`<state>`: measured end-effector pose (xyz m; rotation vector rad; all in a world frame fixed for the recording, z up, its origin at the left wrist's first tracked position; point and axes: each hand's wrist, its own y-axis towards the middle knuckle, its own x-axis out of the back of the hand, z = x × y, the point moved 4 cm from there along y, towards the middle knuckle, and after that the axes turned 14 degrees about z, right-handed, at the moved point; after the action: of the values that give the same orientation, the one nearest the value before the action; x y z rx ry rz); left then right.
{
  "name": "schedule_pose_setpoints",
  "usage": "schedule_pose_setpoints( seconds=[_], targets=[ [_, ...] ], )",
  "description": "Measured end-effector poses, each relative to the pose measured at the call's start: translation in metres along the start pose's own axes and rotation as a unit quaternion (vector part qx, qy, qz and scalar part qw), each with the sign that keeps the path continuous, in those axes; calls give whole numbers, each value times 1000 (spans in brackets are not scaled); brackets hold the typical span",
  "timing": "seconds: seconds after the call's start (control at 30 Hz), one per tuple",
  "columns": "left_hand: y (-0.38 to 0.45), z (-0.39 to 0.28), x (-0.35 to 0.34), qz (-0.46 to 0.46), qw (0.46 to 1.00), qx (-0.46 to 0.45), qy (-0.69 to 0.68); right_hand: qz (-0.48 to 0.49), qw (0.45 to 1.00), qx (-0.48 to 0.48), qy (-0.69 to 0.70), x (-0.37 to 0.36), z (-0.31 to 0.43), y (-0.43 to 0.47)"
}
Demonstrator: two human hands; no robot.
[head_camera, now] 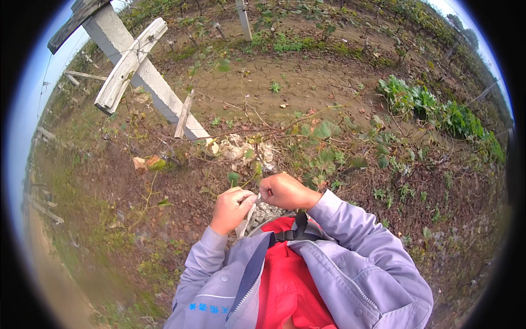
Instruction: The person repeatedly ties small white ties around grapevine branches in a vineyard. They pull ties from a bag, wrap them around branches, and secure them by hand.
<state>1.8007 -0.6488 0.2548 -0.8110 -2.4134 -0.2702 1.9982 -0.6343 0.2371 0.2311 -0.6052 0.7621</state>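
Note:
My left hand [232,209] and my right hand [285,191] are close together in front of my body, fingertips almost touching. Between thumb and bent fingers, my left hand pinches a whitish strip [245,218] that hangs down towards my jacket. The strip's upper end reaches my right hand, whose fingers are curled around it. What the strip is made of cannot be told. Right behind the hands are thin vine stems and a small green leaf [233,177]. Below them a grey, knobbly textured thing [265,213] shows in front of my red shirt; its kind is unclear.
A concrete post [158,92] leans at the upper left, with a weathered wooden crosspiece [123,70] wired to it. A vine cane [263,132] runs across the row ahead. Leafy green plants [427,100] grow at the right. Another post [243,20] stands farther back.

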Motion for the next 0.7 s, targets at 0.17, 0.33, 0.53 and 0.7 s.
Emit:
schedule_pose_setpoints(
  seconds=[0.17, 0.33, 0.53, 0.7],
  targets=[
    [3, 16, 0, 6, 991, 61, -123, -17, 890, 56, 453, -6, -11, 8],
    [2, 6, -11, -53, 996, 24, -72, -177, 920, -42, 347, -5, -23, 9],
    [3, -1, 1, -12, 998, -8, 67, -16, 999, -12, 30, -6, -11, 7],
    [5, 26, -7, 21, 976, 77, -200, 51, 887, 65, 455, -10, -23, 11]
  ],
)
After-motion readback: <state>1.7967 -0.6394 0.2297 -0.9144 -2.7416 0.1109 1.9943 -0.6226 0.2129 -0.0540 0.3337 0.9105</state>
